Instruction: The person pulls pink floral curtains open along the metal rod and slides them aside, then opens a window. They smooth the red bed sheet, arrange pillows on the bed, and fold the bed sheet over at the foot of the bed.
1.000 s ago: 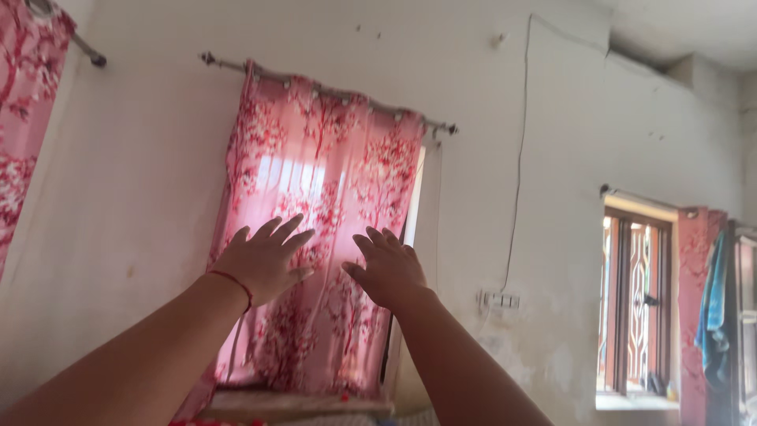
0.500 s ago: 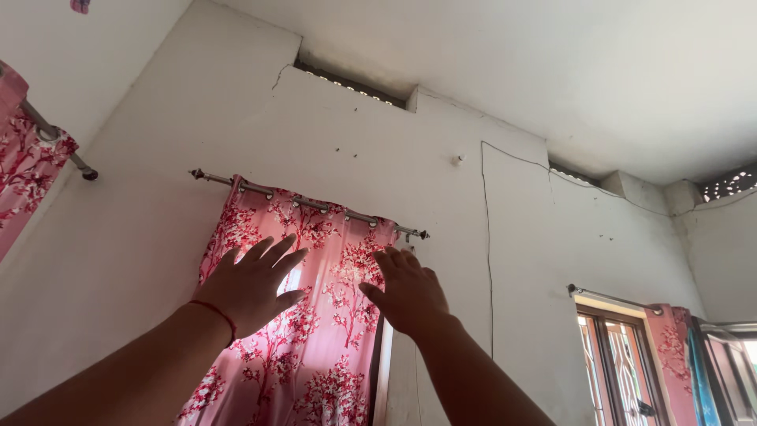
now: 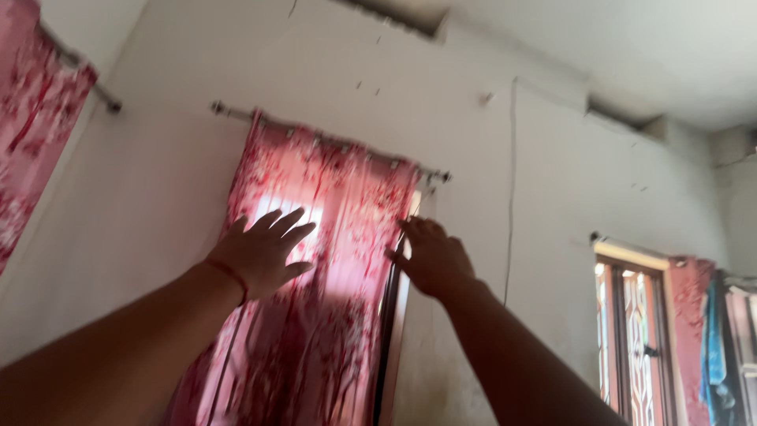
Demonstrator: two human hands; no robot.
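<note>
White plastered wall (image 3: 158, 189) fills most of the view, stained and cracked, meeting a white ceiling (image 3: 631, 47) at upper right. Pink floral fabric curtain (image 3: 315, 260) hangs on that wall from a thin metal curtain rod (image 3: 236, 113), which slopes down from upper left to its knob end at right; curtain covers the rod's middle and right stretch, backlit with a bright patch near its centre, bottom edge out of frame. Dark window frame edge (image 3: 388, 347) shows along the curtain's right edge with a slit of daylight. Both forearms reach up from the bottom edge of the view. Left hand (image 3: 264, 252), back toward camera, fingers spread wide and straight, overlaps the curtain's upper left part; can't tell if it touches the fabric; holds nothing. Thin red thread band (image 3: 229, 272) on the left wrist. Right hand (image 3: 430, 256) at the curtain's right edge, just below the rod end, fingers partly curled and closer together, fingertips at the fabric edge; can't tell if pinching it, blurred. Second pink floral curtain (image 3: 35, 150) on its own rod at far left edge. Brown wooden window with grille (image 3: 631, 339) at lower right, a pink curtain and blue cloth (image 3: 714, 347) beside it. Thin wire (image 3: 511, 205) runs down the wall between the two windows.
</note>
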